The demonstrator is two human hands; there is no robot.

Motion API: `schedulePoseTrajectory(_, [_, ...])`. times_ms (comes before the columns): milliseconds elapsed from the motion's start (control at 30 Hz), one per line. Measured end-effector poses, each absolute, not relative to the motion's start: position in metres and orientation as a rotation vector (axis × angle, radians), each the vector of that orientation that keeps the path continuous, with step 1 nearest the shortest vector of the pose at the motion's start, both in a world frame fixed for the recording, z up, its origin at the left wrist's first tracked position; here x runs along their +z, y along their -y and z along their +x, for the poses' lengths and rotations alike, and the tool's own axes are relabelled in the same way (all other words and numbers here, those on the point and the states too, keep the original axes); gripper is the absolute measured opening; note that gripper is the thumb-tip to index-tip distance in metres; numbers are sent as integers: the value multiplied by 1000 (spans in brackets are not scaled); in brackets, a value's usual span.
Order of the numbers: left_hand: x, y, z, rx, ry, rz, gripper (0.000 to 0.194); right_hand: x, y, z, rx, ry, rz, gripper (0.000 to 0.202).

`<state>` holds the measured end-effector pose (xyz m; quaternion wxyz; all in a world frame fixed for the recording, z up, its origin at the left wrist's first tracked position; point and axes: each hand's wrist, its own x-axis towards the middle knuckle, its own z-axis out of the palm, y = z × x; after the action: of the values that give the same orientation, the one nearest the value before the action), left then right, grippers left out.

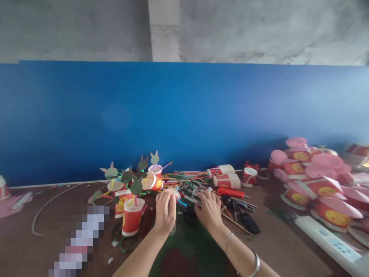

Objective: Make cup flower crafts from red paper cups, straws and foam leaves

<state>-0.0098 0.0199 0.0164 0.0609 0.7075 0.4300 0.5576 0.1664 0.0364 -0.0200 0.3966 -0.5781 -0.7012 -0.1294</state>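
Note:
My left hand (166, 209) is closed around a paper cup, most of it hidden behind the fingers; its pale rim (174, 192) shows above them. A blue stick-like piece (181, 203) juts out beside that cup towards the right. My right hand (208, 207) lies over a heap of coloured strips (187, 184), fingers stretched out and somewhat apart, near some whitish loops. Left of my left hand, red paper cups (132, 219) carry green paper animal heads (136, 187) on thin coloured stems.
Stacked paper cups (226, 181) lie behind my right hand, near a red-handled tool (230, 192) and a black object (249, 222). Pink-trimmed cups (325, 184) are piled at right, behind a white power strip (328, 240). A blue panel (184, 115) backs the table.

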Motion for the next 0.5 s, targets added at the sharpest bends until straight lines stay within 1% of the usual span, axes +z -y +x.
schedulePoseTrajectory(67, [16, -18, -8, 1604, -1289, 2187, 24, -15, -32, 162, -279, 1750, -1460, 38])
schedulePoseTrajectory(133, [16, -16, -6, 1531, -1282, 2251, 23, -6, -26, 158, -178, 1772, -1349, 36])
schedulePoseTrajectory(233, [17, -14, -4, 1452, -1248, 2354, 21, 7, -17, 153, -20, 1934, -1064, 26])
schedulePoseTrajectory(300, [17, -14, -4, 1421, -1196, 2401, 20, 10, -13, 151, 18, 1983, -958, 14])
schedulePoseTrajectory(367, [16, -14, -4, 1412, -1152, 2417, 20, 10, -12, 150, 19, 1972, -922, 6])
schedulePoseTrajectory(500, [14, -13, -5, 1438, -1128, 2441, 20, 7, -14, 148, 14, 1880, -983, 9])
